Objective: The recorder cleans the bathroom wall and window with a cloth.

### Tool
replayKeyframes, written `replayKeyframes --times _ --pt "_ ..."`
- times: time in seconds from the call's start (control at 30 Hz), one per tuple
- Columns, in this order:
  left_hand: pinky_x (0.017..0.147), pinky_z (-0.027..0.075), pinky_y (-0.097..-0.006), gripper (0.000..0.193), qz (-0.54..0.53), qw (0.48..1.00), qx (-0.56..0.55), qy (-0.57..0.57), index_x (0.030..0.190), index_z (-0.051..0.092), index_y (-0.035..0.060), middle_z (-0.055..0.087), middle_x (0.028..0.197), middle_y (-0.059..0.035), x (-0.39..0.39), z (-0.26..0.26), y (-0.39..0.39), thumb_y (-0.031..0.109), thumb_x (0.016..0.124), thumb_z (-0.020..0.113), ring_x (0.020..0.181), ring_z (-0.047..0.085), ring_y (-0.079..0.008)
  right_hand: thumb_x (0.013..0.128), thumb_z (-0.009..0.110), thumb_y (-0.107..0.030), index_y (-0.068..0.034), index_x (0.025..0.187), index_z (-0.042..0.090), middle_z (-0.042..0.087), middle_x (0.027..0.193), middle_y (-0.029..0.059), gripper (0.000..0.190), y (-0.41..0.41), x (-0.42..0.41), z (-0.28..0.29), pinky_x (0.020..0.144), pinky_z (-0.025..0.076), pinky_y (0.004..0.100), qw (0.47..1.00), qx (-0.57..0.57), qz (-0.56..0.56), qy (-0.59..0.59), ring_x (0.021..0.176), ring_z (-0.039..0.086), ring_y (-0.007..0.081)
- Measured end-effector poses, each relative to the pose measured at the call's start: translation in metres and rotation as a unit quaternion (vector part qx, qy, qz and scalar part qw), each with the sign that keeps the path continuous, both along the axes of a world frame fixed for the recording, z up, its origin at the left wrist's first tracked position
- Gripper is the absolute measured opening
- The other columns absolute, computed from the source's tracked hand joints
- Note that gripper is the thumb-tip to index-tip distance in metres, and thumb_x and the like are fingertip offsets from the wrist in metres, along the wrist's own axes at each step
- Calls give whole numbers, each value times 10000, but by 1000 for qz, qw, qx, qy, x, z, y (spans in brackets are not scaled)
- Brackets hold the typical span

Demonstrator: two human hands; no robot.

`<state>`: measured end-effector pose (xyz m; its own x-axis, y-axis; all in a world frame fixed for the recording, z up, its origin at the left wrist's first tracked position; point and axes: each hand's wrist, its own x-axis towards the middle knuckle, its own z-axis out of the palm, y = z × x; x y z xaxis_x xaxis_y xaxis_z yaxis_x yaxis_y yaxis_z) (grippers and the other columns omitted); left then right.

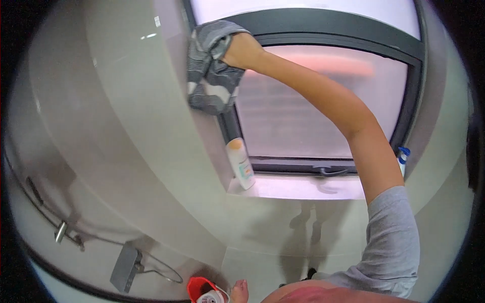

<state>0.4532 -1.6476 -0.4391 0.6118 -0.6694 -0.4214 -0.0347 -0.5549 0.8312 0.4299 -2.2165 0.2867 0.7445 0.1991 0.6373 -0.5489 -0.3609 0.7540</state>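
Observation:
My right hand (pixel 242 51) is raised at the upper left of the window and grips a grey and white patterned cloth (pixel 216 75). Folds of the cloth hide the fingers. It hangs over the left side of the dark window frame (pixel 303 24) and the wall beside it. My right arm, in a grey sleeve, crosses in front of the frosted window pane (pixel 295 113). My left hand is out of view. Below the cloth, a white bottle with an orange top (pixel 241 164) leans slightly in the left corner of the window sill (pixel 291 189).
A window handle (pixel 329 172) sticks out above the sill. Partly behind my arm stands a blue-topped pump bottle (pixel 403 159). A shower mixer (pixel 125 269) and hose (pixel 165 278) are at lower left. A red bucket (pixel 195 284) holds a white container, beside what looks like a bare foot (pixel 239 291).

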Motion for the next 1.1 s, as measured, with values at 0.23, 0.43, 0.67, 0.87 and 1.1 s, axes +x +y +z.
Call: replayKeyframes --times 0.23,0.43,0.67,0.87,1.1 --pt "1141 412 -437 487 -333 797 -53 -502 1512 456 37 502 1514 -216 53 -81 -37 265 1083 423 1347 520 -385 970 565 -411 -80 1138 702 720 1147 147 396 4 -134 16 929 538 454 988 57 93 -109 1061 676 341" --pt "1046 460 -462 454 -380 823 -59 -418 1420 530 52 588 1355 -214 64 -29 -121 331 1071 450 1226 589 -395 935 638 -606 -9 1265 646 667 1258 195 682 -5 -313 19 1080 462 461 995 46 -37 -77 1190 607 384" --pt "913 528 -498 446 -378 877 -19 -296 1291 632 74 709 1133 -211 12 75 -188 424 1055 489 1057 686 -409 930 658 -600 -15 1352 609 634 1345 208 723 26 -484 25 1111 440 435 962 138 -170 -161 1275 570 391" --pt "881 542 -497 445 -385 882 -16 -270 1242 668 77 744 1075 -197 -25 139 -206 444 1053 504 1012 713 -397 860 632 -190 -29 1092 718 724 1074 199 296 48 -570 28 884 540 476 960 74 -246 -111 1011 694 367" --pt "847 555 -462 397 -360 894 -31 -263 1203 698 89 750 1051 -180 -24 112 -199 417 1031 554 975 727 -366 851 608 -113 -37 1275 627 621 1303 222 432 59 -501 -49 1052 463 482 943 114 -286 -127 1217 590 402"
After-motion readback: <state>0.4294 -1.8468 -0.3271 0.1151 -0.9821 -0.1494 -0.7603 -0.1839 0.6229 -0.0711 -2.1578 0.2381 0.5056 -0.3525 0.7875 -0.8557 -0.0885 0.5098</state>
